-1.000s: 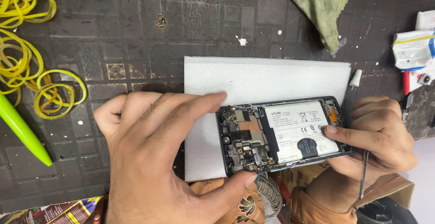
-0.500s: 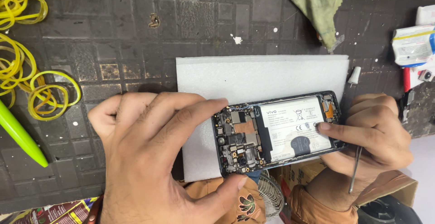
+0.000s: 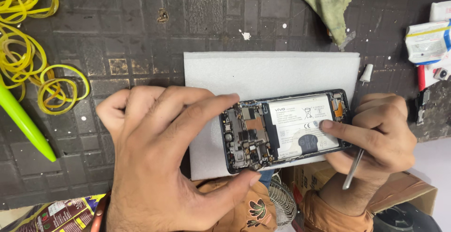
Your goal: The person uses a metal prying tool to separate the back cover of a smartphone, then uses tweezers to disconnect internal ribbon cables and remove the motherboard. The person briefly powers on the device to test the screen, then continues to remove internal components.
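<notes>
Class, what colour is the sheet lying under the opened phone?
White: the foam sheet under the opened phone shows best in the head view.

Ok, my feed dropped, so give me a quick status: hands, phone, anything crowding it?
Left hand grips the opened phone at its circuit-board end. Right hand holds the other end, thumb on battery, metal tool tucked in fingers. Phone over white foam sheet.

Bare hands (image 3: 159, 166), orange patterned clothing.

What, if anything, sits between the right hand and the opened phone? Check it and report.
Nothing visible does. The right hand already touches the opened phone, its fingertip pressed on the white battery. The thin metal tool it holds points down, away from the phone. The left hand grips the phone's other end.
</notes>
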